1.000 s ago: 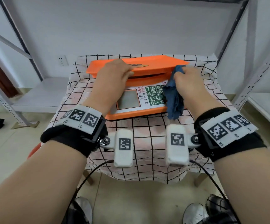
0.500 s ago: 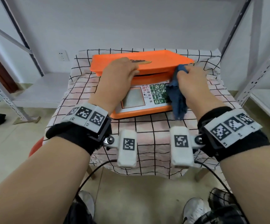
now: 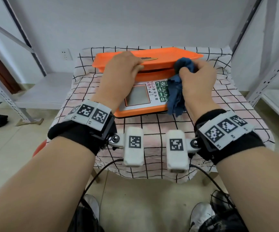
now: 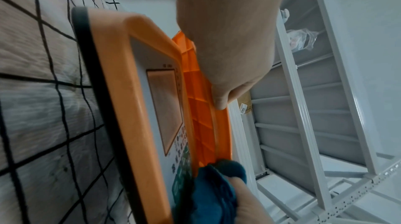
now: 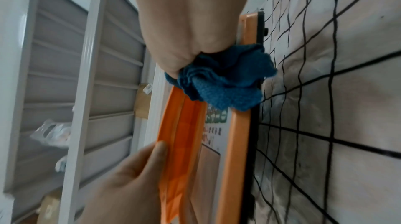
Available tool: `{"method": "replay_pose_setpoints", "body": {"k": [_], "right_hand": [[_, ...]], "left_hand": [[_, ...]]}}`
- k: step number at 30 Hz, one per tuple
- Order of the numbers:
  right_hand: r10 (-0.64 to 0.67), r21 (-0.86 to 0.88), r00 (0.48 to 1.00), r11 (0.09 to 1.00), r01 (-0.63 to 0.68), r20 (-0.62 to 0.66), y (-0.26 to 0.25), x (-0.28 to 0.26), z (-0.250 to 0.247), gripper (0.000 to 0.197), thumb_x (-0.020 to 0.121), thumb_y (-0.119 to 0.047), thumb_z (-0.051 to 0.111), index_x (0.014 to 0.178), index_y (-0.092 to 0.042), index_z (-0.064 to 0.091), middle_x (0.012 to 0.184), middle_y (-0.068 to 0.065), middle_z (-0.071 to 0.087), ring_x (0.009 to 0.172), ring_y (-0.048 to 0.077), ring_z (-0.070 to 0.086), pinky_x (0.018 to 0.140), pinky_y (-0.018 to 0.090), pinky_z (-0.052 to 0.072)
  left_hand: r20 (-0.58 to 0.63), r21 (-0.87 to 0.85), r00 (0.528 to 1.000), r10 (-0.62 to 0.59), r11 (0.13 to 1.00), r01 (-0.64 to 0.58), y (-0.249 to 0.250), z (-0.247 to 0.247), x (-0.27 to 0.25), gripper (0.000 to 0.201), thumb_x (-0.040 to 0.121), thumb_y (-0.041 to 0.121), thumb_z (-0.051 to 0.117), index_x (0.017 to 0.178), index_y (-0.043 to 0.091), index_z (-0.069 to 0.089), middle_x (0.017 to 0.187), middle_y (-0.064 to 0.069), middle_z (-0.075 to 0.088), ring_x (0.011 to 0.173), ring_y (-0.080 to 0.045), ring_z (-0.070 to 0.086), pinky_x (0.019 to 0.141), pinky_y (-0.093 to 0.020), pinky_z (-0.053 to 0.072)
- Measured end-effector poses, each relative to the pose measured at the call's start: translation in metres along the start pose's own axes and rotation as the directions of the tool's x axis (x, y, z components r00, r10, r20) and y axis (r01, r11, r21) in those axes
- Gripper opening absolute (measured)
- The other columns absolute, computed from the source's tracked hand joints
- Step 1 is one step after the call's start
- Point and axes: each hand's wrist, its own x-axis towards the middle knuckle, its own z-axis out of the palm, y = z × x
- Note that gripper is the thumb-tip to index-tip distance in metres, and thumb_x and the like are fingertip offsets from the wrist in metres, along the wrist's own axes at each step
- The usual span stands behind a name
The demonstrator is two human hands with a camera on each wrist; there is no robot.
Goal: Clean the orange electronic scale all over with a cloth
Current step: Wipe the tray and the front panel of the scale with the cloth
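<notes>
The left hand [image 3: 121, 71] clasps the orange scale [image 3: 165, 55]'s tray edge, while right-hand fingers [image 3: 188, 72] bunch a blue cloth [image 3: 177, 92] against that scale's front rim.

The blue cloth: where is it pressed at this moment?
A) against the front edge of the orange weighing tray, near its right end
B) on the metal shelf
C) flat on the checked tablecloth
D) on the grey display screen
A: the right hand bunches the blue cloth against the front rim of the weighing tray, and its loose end hangs over the keypad.
</notes>
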Motion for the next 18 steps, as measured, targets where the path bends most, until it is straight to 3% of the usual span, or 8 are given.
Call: {"method": "replay_pose_setpoints", "body": {"k": [3, 5, 6, 8, 10, 12, 16, 18], "right_hand": [[-0.106, -0.004, 0.994, 0.994, 0.106, 0.036, -0.002, -0.008, 0.003, 0.023, 0.078, -0.008, 0.057, 0.096, -0.019, 0.048, 0.081, -0.012, 0.052, 0.071, -0.006, 0.051, 0.064, 0.008, 0.038], [-0.166, -0.046, 0.983, 0.984, 0.169, 0.078, -0.001, -0.012, -0.001, 0.032, 0.081, -0.006, 0.056, 0.108, -0.02, 0.045, 0.091, -0.013, 0.051, 0.078, -0.012, 0.05, 0.067, 0.003, 0.037], [-0.186, -0.106, 0.977, 0.975, 0.197, 0.105, 0.0, -0.011, -0.003, 0.037, 0.083, -0.007, 0.055, 0.117, -0.019, 0.046, 0.099, -0.01, 0.053, 0.085, -0.01, 0.05, 0.073, 0.004, 0.036], [-0.216, -0.281, 0.959, 0.923, 0.262, 0.186, 0.002, -0.007, -0.005, 0.046, 0.086, -0.01, 0.052, 0.13, -0.018, 0.046, 0.12, 0.0, 0.052, 0.108, 0.008, 0.049, 0.089, 0.017, 0.035], [-0.231, -0.431, 0.942, 0.844, 0.319, 0.244, 0.002, 0.0, -0.007, 0.042, 0.088, -0.011, 0.051, 0.13, -0.016, 0.05, 0.126, 0.007, 0.049, 0.116, 0.021, 0.045, 0.093, 0.023, 0.031], [-0.231, -0.483, 0.934, 0.807, 0.34, 0.272, 0.001, 0.005, -0.006, 0.037, 0.088, -0.013, 0.051, 0.125, -0.014, 0.053, 0.124, 0.01, 0.049, 0.114, 0.025, 0.045, 0.091, 0.026, 0.031], [-0.217, -0.484, 0.934, 0.808, 0.335, 0.284, 0.005, 0.006, -0.007, 0.029, 0.085, -0.018, 0.054, 0.113, -0.012, 0.058, 0.116, 0.012, 0.05, 0.104, 0.027, 0.046, 0.083, 0.03, 0.033], [-0.227, -0.472, 0.932, 0.813, 0.341, 0.282, 0.009, 0.006, -0.008, 0.026, 0.084, -0.019, 0.055, 0.109, -0.012, 0.059, 0.112, 0.012, 0.052, 0.099, 0.025, 0.046, 0.077, 0.027, 0.031]], "left_hand": [[-0.007, -0.002, 1.0, -0.006, 1.0, 0.006, -0.003, -0.003, 0.001, 0.027, 0.096, 0.021, 0.049, 0.111, 0.007, 0.066, 0.108, -0.011, 0.064, 0.105, -0.026, 0.054, 0.089, -0.028, 0.033], [0.002, -0.014, 1.0, -0.005, 1.0, 0.005, -0.003, -0.004, 0.0, 0.027, 0.096, 0.021, 0.049, 0.112, 0.007, 0.066, 0.109, -0.012, 0.063, 0.106, -0.026, 0.053, 0.089, -0.028, 0.033], [0.012, -0.022, 1.0, -0.004, 1.0, 0.004, -0.002, -0.004, -0.001, 0.027, 0.096, 0.021, 0.049, 0.112, 0.006, 0.066, 0.11, -0.012, 0.063, 0.107, -0.026, 0.053, 0.09, -0.028, 0.033], [0.024, -0.033, 1.0, 0.007, 0.999, -0.006, -0.001, -0.001, -0.001, 0.028, 0.096, 0.02, 0.05, 0.113, 0.005, 0.065, 0.111, -0.013, 0.063, 0.108, -0.027, 0.053, 0.09, -0.029, 0.034], [0.016, -0.036, 1.0, 0.019, 0.999, -0.018, 0.0, 0.001, -0.001, 0.028, 0.096, 0.02, 0.05, 0.113, 0.005, 0.065, 0.11, -0.014, 0.063, 0.107, -0.028, 0.053, 0.09, -0.031, 0.035], [0.004, -0.032, 1.0, 0.029, 0.999, -0.028, 0.0, 0.001, -0.002, 0.027, 0.096, 0.019, 0.05, 0.111, 0.004, 0.066, 0.108, -0.015, 0.063, 0.104, -0.029, 0.054, 0.087, -0.031, 0.035], [0.075, -0.043, 0.992, 0.098, 0.995, -0.095, -0.003, -0.002, -0.01, 0.027, 0.094, 0.021, 0.05, 0.104, 0.002, 0.067, 0.099, -0.017, 0.062, 0.098, -0.032, 0.055, 0.084, -0.032, 0.035], [0.085, -0.012, 0.989, 0.123, 0.992, -0.123, -0.013, -0.01, -0.017, 0.035, 0.091, 0.032, 0.049, 0.104, 0.006, 0.069, 0.1, -0.014, 0.063, 0.098, -0.032, 0.056, 0.086, -0.036, 0.037]]}}
